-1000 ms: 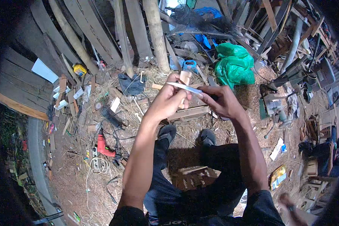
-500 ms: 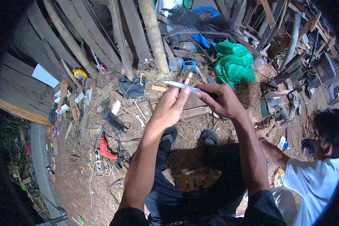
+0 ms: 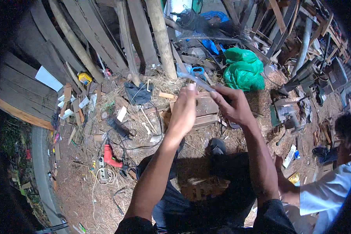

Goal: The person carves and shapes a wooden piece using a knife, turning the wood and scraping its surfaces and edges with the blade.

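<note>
My right hand (image 3: 234,104) is closed around the handle end of a knife, and the knife's blade (image 3: 201,82) points up and to the left, slightly smeared by motion. Close beside it, my left hand (image 3: 184,111) is closed with the thumb on top near the blade. The small piece of wood seen in the left hand a moment ago is mostly hidden now behind the thumb and blade. Below both hands stands a low wooden block or box (image 3: 206,107) on the ground.
A red power drill (image 3: 110,156) lies at left near a power strip (image 3: 102,171) and cable. A green plastic bag (image 3: 243,70) sits beyond my right hand. Another person in a white shirt (image 3: 327,191) crouches at right. Wood scraps and shavings cover the ground; planks (image 3: 93,35) lean behind.
The blade has turned from nearly level to slanting upward left. My left hand has rotated, covering the wood piece. The other person's arm has moved lower at right.
</note>
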Motion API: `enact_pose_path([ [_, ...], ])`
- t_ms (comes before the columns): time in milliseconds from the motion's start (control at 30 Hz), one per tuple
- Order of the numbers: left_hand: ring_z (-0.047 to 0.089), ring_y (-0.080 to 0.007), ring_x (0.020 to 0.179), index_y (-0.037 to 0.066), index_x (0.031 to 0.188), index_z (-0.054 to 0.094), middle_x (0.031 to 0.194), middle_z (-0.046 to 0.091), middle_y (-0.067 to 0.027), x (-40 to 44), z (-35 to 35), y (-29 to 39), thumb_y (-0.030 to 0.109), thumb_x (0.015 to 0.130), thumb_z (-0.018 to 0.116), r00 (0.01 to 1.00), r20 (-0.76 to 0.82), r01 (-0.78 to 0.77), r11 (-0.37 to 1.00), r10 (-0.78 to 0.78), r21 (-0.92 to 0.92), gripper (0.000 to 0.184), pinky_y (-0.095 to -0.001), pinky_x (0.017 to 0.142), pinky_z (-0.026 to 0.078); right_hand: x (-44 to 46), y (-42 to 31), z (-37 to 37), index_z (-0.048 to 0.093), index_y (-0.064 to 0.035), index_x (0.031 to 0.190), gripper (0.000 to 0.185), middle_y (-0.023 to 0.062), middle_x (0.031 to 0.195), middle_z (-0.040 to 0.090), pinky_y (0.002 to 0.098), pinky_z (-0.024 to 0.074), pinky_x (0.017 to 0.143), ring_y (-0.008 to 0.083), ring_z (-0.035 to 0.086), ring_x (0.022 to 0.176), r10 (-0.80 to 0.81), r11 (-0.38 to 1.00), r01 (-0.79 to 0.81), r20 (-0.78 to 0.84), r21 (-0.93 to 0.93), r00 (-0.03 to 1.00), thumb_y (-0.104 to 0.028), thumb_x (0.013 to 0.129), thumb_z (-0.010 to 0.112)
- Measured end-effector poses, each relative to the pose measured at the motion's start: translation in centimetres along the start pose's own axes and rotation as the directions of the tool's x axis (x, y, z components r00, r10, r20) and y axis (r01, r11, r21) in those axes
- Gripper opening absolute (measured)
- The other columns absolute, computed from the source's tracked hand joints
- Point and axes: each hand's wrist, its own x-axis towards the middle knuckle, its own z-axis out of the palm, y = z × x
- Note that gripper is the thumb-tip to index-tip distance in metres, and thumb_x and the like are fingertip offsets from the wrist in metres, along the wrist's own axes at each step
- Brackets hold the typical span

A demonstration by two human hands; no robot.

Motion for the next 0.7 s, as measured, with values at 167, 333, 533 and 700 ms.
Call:
enact_pose_path([
  [167, 0.046, -0.0096, 0.060, 0.009, 0.099, 0.053, 0.073, 0.050, -0.0003, 2.4, -2.2, -0.3, 0.028, 0.097, 0.045, 0.997, 0.076, 0.041, 0.909, -0.010, -0.415, 0.021, -0.0241, 0.051, 0.036, 1.0, 0.6, 0.9, 0.064, 0.0045, 0.108, 0.032, 0.0030, 0.087, 0.065, 0.0240, 0.0456, 0.072, 0.0075, 0.055, 0.080, 0.074, 0.979, -0.023, -0.243, 0.203, 0.967, -0.023, 0.093, 0.063],
  [333, 0.054, -0.0094, 0.070, 0.007, 0.098, 0.056, 0.080, 0.056, -0.0005, 2.9, -2.6, 0.7, 0.020, 0.095, 0.051, 0.992, -0.124, -0.054, 0.933, 0.010, -0.355, 0.014, -0.0251, 0.060, 0.043, 1.8, 1.4, 2.5, 0.061, 0.0025, 0.113, 0.033, 0.0034, 0.084, 0.063, 0.0255, 0.0455, 0.070, 0.0098, 0.054, 0.074, 0.095, 0.992, -0.055, -0.393, 0.113, 0.915, -0.023, 0.093, 0.063],
  [533, 0.052, -0.0090, 0.064, 0.005, 0.098, 0.058, 0.079, 0.058, -0.0009, 2.9, -2.9, 1.0, 0.018, 0.095, 0.051, 0.979, -0.158, -0.166, 0.946, 0.125, -0.278, 0.015, -0.0246, 0.056, 0.042, 1.3, -0.5, 4.2, 0.060, 0.0000, 0.115, 0.028, -0.0011, 0.073, 0.051, 0.0230, 0.0362, 0.056, 0.0057, 0.043, 0.064, 0.157, 0.947, -0.067, -0.271, 0.314, 0.950, -0.021, 0.099, 0.051],
  [700, 0.047, -0.0092, 0.056, 0.001, 0.105, 0.058, 0.080, 0.058, -0.0025, 2.4, -3.0, 1.9, 0.015, 0.092, 0.051, 0.972, -0.192, -0.199, 0.905, 0.134, -0.377, 0.020, -0.0254, 0.051, 0.039, 1.4, -0.7, 5.2, 0.060, 0.0005, 0.115, 0.024, 0.0002, 0.069, 0.049, 0.0249, 0.0373, 0.056, 0.0072, 0.044, 0.063, 0.068, 0.977, -0.021, -0.215, 0.213, 0.974, -0.014, 0.097, 0.051],
])
